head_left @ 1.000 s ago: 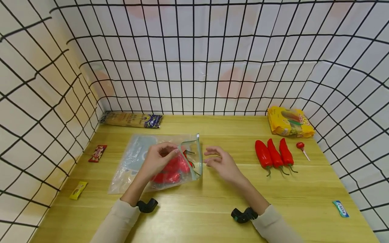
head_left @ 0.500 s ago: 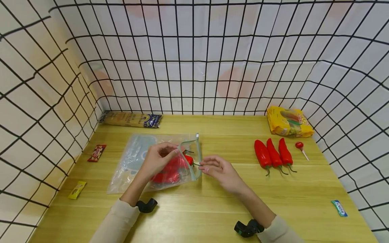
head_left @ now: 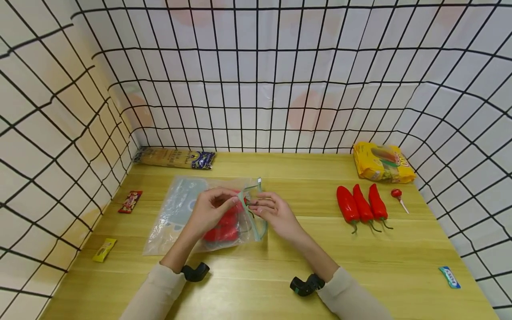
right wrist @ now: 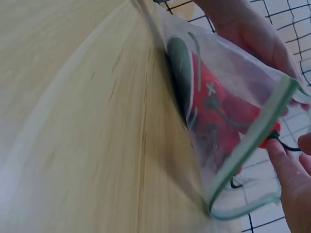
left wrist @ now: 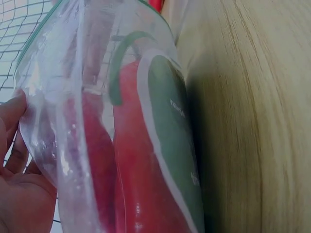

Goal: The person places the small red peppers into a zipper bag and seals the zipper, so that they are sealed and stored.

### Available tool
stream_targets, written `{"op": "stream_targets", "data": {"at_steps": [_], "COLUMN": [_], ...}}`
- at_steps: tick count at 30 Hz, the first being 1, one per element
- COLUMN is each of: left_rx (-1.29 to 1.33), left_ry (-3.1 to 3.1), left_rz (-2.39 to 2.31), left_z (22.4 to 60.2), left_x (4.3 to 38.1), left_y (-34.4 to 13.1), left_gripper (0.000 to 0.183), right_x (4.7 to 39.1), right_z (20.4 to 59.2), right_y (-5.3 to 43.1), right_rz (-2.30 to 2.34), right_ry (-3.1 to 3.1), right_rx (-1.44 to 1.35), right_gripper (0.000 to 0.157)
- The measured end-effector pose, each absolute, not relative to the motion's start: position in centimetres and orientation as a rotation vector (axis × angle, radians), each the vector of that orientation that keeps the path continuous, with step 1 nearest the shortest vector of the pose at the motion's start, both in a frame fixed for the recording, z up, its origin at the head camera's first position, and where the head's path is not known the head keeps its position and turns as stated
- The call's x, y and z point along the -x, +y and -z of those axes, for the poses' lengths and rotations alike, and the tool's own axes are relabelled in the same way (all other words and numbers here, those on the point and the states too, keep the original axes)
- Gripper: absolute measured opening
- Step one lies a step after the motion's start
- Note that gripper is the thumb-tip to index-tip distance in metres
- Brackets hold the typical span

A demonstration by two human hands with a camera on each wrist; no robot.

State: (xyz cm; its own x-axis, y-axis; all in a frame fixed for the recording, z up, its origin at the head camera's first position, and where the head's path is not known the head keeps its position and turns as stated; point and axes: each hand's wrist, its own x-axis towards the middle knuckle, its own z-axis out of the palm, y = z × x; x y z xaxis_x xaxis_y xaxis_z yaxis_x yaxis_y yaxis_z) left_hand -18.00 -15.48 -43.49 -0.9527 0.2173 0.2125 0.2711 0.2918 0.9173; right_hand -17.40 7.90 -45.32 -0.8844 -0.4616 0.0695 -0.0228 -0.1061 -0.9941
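Note:
A clear zip bag with a green-edged mouth lies on the table, its mouth facing right and gaping. My left hand pinches the upper side near the mouth. Several red chili peppers show through the plastic, stems toward the opening. At the mouth, my right hand has its fingertips round the dark stem of one red chili pepper. The rest of that pepper is inside, partly hidden by the green edge and the left hand.
Three red chili peppers lie in a row at right, beside a lollipop and a yellow packet. A long noodle-like pack lies back left. Small wrapped sweets sit near both sides. Black wire mesh surrounds the table.
My right hand first reached the pepper's stem just outside the mouth, then moved left into the opening with it. My left hand has stayed at the bag's edge.

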Motion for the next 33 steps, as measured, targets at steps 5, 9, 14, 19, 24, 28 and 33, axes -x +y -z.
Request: {"op": "stream_targets", "data": {"at_steps": [5, 9, 14, 19, 24, 28, 33], "left_rx": [0.513, 0.5, 0.471, 0.461, 0.466, 0.48, 0.481], "left_ry": [-2.469, -2.461, -2.445, -2.436, -2.434, -2.422, -2.424], "left_rz": [1.793, 1.805, 1.851, 1.881, 1.862, 1.848, 1.85], "left_z": [42.1, 41.9, 42.1, 42.6, 44.1, 44.5, 44.5], "left_x": [17.4, 17.3, 17.4, 17.6, 18.3, 18.4, 18.3], "left_y": [-14.9, -14.8, -14.8, -14.9, -15.4, -15.5, -15.4], "left_gripper": [0.014, 0.014, 0.013, 0.013, 0.016, 0.018, 0.019], "right_x": [17.7, 17.6, 17.0, 16.6, 17.1, 17.3, 17.4], "right_z": [45.4, 45.4, 44.6, 43.9, 44.0, 44.4, 44.6], "right_y": [7.3, 8.5, 12.0, 17.0, 22.2, 25.3, 27.2], "right_rz": [2.01, 2.007, 1.976, 1.868, 1.74, 1.509, 1.237], "right_ry": [1.906, 1.909, 2.056, 2.333, 2.563, 2.792, 2.938], "right_rx": [0.524, 0.527, 0.492, 0.416, 0.363, 0.257, 0.148], "right_gripper": [0.044, 0.045, 0.043, 0.043, 0.049, 0.053, 0.059]}}
